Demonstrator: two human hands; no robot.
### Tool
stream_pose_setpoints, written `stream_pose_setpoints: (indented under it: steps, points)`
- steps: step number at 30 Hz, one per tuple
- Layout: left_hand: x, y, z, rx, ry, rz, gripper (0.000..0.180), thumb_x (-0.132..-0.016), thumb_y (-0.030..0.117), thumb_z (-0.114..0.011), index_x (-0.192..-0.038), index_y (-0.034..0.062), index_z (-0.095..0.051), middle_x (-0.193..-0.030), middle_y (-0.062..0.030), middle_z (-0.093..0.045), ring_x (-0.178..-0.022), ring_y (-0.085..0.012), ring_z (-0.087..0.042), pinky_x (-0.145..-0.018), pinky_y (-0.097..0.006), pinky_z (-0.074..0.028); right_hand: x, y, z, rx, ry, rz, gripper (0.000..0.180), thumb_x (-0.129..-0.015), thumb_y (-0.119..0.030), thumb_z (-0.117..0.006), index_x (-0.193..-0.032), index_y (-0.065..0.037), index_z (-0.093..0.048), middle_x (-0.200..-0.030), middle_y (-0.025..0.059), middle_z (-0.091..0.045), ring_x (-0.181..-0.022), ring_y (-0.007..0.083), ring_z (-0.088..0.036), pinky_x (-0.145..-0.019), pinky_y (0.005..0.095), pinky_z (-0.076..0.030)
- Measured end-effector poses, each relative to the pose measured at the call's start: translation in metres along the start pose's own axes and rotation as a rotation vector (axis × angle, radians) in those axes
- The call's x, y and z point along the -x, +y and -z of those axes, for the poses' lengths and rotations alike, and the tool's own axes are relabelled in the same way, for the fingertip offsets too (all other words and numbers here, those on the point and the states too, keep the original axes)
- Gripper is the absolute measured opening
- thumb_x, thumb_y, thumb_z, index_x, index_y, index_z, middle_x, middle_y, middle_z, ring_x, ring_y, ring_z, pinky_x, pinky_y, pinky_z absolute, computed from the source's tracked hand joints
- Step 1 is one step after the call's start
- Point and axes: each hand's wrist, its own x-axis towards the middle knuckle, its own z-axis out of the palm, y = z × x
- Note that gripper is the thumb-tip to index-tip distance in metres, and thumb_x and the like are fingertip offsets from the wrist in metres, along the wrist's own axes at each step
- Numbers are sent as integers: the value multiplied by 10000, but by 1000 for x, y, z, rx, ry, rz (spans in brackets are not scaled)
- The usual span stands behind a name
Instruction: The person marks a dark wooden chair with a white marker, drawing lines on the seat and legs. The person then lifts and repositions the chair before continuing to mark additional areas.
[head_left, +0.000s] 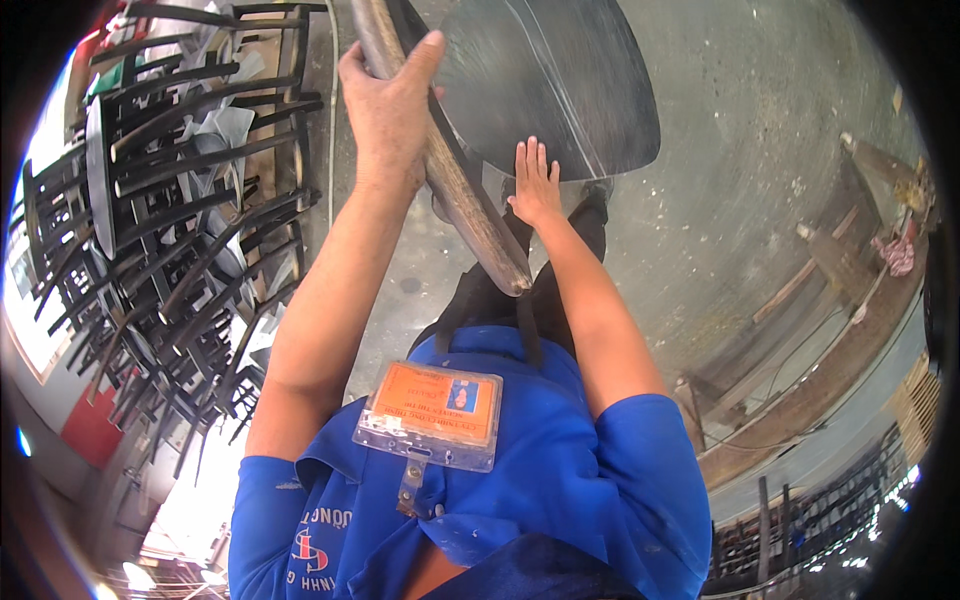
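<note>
My left hand (390, 115) is closed round a long brown wooden chair leg (470, 210), thumb up along one side. The leg slants from the top edge down to a rounded end just in front of my waist. Right beside it is a smooth dark seat panel (560, 80) with rounded corners and pale streaks, partly cut off by the top of the view. My right hand (537, 185) lies flat at the panel's near edge, fingers stretched out and holding nothing. How the leg and panel join is hidden.
Stacked dark chairs or frames (190, 170) with many legs sticking out fill the left side. On the right, wooden beams (840, 260) and a pinkish cloth (893, 256) lie along the grey floor (740, 130). Dark racks (800, 535) stand at the lower right.
</note>
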Motion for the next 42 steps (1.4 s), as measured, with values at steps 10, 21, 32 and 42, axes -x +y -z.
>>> stream_pose_setpoints:
  steps: [10,21,32,42]
  points:
    - [3,7,-1,30,-75,-25,470,-833,241,-717,-1120,-29,-462,-886,-128,-617,-679,-148,-629,-568,-256,-542,41,16,-36,127,111,-260,1064,-774,-235,-741,-1494,-35,17,-1574,156,17,-1458,299,-51,-1138,569,-134]
    - [3,13,8,-7,-135,100,687,-822,212,-722,-1286,-63,-296,-973,-118,-554,-879,-158,-595,-665,-288,-546,17,-8,-21,-8,95,-270,1049,-744,-214,-735,-1487,2,-27,-1562,192,-4,-1448,351,-45,-1141,534,-162]
    - [-18,-26,91,-47,-37,99,405,-825,208,-711,-1098,19,-480,-813,-112,-631,-630,-160,-607,-525,-280,-499,55,-5,-55,-114,-469,153,609,-825,-284,-654,-1341,-37,-445,-1350,205,-487,-1231,339,-489,-1007,481,-400]
    - [-74,-159,251,-497,197,199,590,-758,359,-749,-1182,-6,-564,-1080,-156,-648,-968,-278,-635,-844,-371,-483,157,156,-63,-348,6,-505,530,-835,-329,-655,-1213,31,-567,-1130,224,-637,-1049,345,-621,-914,406,-483]
